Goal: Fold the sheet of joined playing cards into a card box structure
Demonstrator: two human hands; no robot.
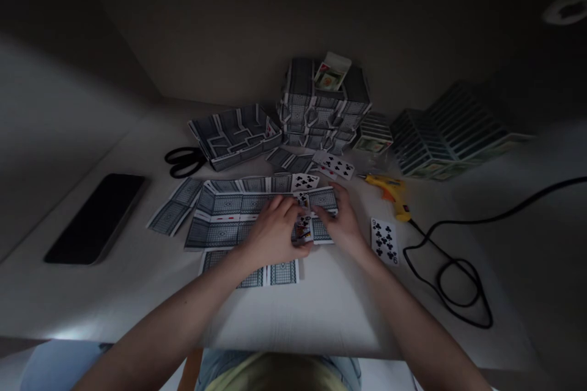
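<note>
A long panel of joined playing cards (pixel 227 204), mostly showing patterned backs, lies in front of me with some of its edges folded up. My left hand (pixel 275 229) rests over its right part, fingers bent and thumb by the lower edge, around face-up cards (pixel 303 229). At the right end, my right hand (pixel 342 220) holds a back-side-up card (pixel 323 198), its thumb on top and index finger along the far edge. More joined cards (pixel 283 274) stick out below the panel. Part of the panel is hidden under my left hand.
Behind stand a stacked card structure (pixel 298 104) and a card tray (pixel 236 134). Scissors (pixel 183 162) and a phone (pixel 96 219) lie left. Right are a yellow glue gun (pixel 389 189) with its black cord (pixel 440 223), a nine of clubs (pixel 384 241) and stacked card boxes (pixel 440 134).
</note>
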